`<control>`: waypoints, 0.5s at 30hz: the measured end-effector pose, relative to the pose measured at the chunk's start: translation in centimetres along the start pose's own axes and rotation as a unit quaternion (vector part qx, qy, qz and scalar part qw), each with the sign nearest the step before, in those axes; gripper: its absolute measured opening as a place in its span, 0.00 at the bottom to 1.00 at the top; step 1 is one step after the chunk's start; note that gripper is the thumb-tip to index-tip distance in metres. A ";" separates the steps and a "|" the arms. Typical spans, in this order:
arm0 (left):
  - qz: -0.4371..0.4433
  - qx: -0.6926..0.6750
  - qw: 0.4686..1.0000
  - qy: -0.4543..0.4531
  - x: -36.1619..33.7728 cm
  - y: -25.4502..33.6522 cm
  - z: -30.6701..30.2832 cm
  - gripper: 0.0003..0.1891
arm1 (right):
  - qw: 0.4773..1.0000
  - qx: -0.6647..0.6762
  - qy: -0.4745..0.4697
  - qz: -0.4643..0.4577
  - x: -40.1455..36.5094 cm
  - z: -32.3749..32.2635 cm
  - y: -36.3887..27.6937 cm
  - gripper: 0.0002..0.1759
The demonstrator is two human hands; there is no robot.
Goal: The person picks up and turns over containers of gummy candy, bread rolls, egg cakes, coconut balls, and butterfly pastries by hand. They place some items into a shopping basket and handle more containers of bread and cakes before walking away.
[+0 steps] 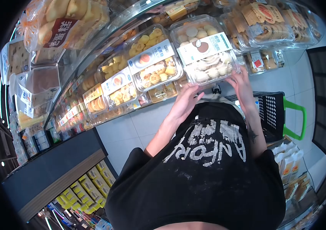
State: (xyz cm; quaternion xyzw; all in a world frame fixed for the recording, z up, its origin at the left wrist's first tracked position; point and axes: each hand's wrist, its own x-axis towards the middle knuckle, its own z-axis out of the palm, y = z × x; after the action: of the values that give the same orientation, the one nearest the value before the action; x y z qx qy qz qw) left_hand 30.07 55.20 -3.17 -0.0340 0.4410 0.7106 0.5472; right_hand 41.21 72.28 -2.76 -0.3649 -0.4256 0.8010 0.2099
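Note:
A clear plastic box of pale round cookies (pixel 207 57), with a white and mint label band, rests at the front of the shelf. My left hand (pixel 188 100) is at its near left corner, fingertips on the lower edge. My right hand (pixel 241 82) takes the near right corner between thumb and fingers. Just left of this box lies a box of yellow cookies (pixel 154 57) with a pale blue label, and another yellow cookie box (pixel 117 80) sits farther left. The undersides of the boxes are hidden.
Boxes of brown cookies (pixel 264 25) lie at the upper right. Bagged bread (pixel 69 23) stands at the upper left. A black basket with a green handle (pixel 301 119) is right of my right arm. Yellow packages (pixel 82 191) fill a lower-left shelf.

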 end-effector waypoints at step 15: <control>0.010 -0.243 0.969 -0.028 1.2 2.5 -0.2 0.17 | 0.991 -0.115 -0.004 -0.070 3.8 1.7 1.4 0.18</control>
State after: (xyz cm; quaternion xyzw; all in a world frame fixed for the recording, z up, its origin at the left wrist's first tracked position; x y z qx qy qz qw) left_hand 27.49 55.88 -2.46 -0.1414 0.2393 0.8029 0.5273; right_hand 37.48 73.08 -4.81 -0.3523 -0.5400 0.7319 0.2204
